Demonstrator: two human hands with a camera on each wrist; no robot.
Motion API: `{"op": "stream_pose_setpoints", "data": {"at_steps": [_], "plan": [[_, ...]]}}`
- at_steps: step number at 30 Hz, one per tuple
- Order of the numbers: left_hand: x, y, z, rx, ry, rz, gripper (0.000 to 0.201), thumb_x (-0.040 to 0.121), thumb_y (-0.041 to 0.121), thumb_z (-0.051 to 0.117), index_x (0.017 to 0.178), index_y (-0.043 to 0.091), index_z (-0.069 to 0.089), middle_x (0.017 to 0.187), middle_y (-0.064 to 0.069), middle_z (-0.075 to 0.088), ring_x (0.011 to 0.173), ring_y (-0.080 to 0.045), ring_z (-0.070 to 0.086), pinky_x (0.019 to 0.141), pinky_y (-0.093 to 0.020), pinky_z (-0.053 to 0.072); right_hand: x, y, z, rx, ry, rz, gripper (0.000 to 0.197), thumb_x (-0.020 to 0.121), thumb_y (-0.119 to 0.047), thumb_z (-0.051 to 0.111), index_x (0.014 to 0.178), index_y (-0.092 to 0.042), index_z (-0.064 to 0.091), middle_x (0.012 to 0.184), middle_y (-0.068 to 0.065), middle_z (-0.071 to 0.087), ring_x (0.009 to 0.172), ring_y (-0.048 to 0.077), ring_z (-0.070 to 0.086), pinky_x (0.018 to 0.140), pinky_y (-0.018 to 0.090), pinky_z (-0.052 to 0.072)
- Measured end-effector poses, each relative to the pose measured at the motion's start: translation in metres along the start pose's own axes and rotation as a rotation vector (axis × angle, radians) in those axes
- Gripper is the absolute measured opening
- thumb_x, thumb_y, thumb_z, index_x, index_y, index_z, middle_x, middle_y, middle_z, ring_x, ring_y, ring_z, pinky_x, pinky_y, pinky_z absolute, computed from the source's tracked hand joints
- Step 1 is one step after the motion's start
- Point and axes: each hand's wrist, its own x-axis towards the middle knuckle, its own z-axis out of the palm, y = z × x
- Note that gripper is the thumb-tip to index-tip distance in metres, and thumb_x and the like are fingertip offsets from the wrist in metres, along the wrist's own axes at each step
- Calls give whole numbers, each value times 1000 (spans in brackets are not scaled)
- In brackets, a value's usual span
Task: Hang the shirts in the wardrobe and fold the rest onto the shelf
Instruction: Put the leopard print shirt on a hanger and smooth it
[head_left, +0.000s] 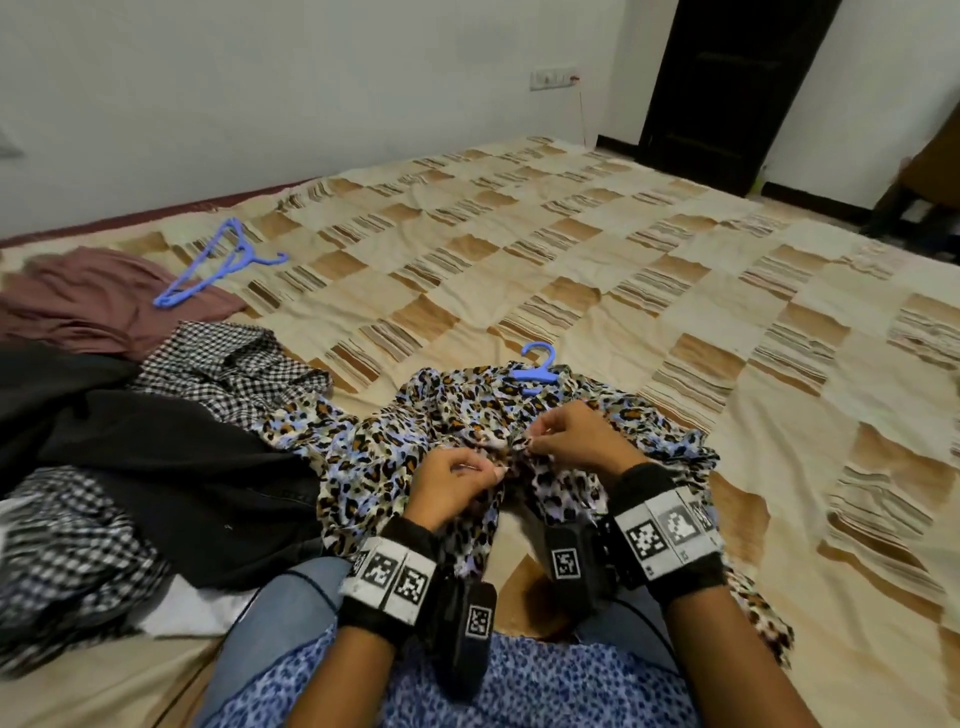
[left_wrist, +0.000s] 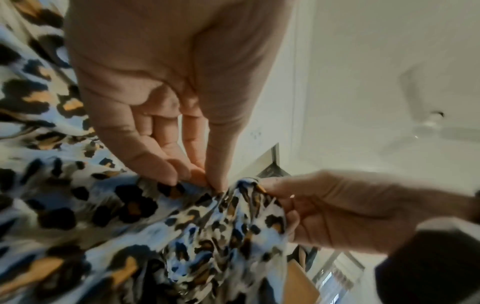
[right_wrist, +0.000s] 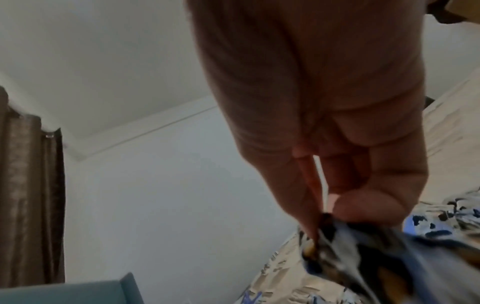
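Spread across a bed (head_left: 597, 270), a beige checked cover carries the clothes, with a white wall and a dark door (head_left: 727, 88) far beyond the hands. Directly under and ahead of both hands a leopard-print shirt (head_left: 431, 415) is laid out, its long axis running away from the person, collar end farthest. At that far end a blue hanger (head_left: 537, 371) is seated in the neck, only its hook and shoulders showing. The front edges of the shirt are pinched at mid-length: one edge is held between thumb and fingertips of the left hand (head_left: 449, 486), the facing edge is gripped by the right hand (head_left: 571, 441), slightly farther out. In the left wrist view the two pinches are seen almost touching, which suggests a button is being fastened, though no button can be made out. Both hands are about equally near the placket; the hanger hook lies just beyond the right hand. To the left of the left hand, a gingham shirt (head_left: 234, 364), a dark garment (head_left: 171, 467) and a maroon cloth (head_left: 88, 306) are piled, with a second blue hanger (head_left: 218, 270) lying partly on the maroon cloth.
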Motion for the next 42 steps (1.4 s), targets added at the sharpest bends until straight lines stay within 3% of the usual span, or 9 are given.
{"op": "stream_pose_setpoints", "data": {"at_steps": [3, 9, 13, 17, 22, 27, 32, 37, 42], "plan": [[-20, -2, -2, -184, 23, -75, 10, 80, 10, 71, 73, 11, 65, 90, 0, 68, 76, -7, 62, 55, -17, 51, -8, -1, 11, 90, -10, -14, 25, 84, 4, 61, 69, -16, 58, 74, -1, 58, 64, 10, 56, 57, 15, 49], [-20, -1, 5, -204, -27, -50, 6, 85, 10, 66, 88, 16, 65, 76, -2, 63, 70, -7, 59, 59, -17, 53, -16, 15, 38, 152, 183, -64, 26, 74, 7, 68, 70, -17, 60, 66, 0, 59, 59, 9, 53, 63, 21, 50], [-17, 0, 11, -209, -70, -42, 12, 89, 6, 61, 87, 16, 67, 66, 2, 49, 62, -4, 52, 57, -16, 53, -15, 22, 47, 112, 351, -98, 20, 71, 3, 70, 76, -14, 60, 66, -3, 58, 60, 8, 54, 67, 26, 51], [-13, -3, 12, -201, -25, -40, 15, 90, 4, 58, 87, 16, 67, 70, 1, 55, 64, -3, 54, 56, -14, 52, -10, 27, 50, 164, 445, -156, 16, 73, -3, 74, 79, -12, 62, 68, -2, 59, 60, 7, 53, 65, 24, 50], [-9, -4, 10, -283, 62, -57, 14, 89, 2, 59, 89, 13, 67, 71, 0, 61, 60, -4, 55, 54, -13, 50, -7, 29, 52, 256, 407, -204, 10, 79, -2, 69, 83, -10, 64, 73, 6, 66, 66, 16, 62, 65, 22, 53], [-10, -3, 11, -296, 88, -54, 10, 87, 1, 61, 93, 6, 68, 72, -3, 63, 55, 0, 58, 53, -13, 51, -7, 23, 57, 314, 423, -234, 17, 76, 4, 67, 82, -10, 60, 72, 1, 60, 60, 9, 51, 56, 14, 46], [-11, -2, 10, -281, 109, -9, 9, 84, 1, 65, 85, 10, 66, 68, -2, 63, 53, 2, 59, 52, -14, 51, -8, 17, 63, 223, 512, -338, 24, 73, 5, 66, 79, -16, 56, 67, -10, 54, 55, 3, 46, 55, 13, 42], [-13, -1, 8, -275, 137, 18, 11, 82, 1, 67, 82, 11, 67, 65, 0, 65, 54, 1, 60, 52, -15, 51, -6, 22, 71, 286, 422, -303, 24, 72, 5, 69, 78, -14, 56, 69, -5, 55, 55, 3, 45, 53, 11, 41], [-12, -2, 7, -268, 123, 20, 12, 82, 2, 67, 85, 13, 69, 73, -4, 68, 57, 0, 62, 54, -15, 52, -5, 26, 70, 360, 404, -290, 20, 74, 6, 67, 80, -10, 58, 72, 0, 58, 59, 8, 50, 55, 12, 44]]}}
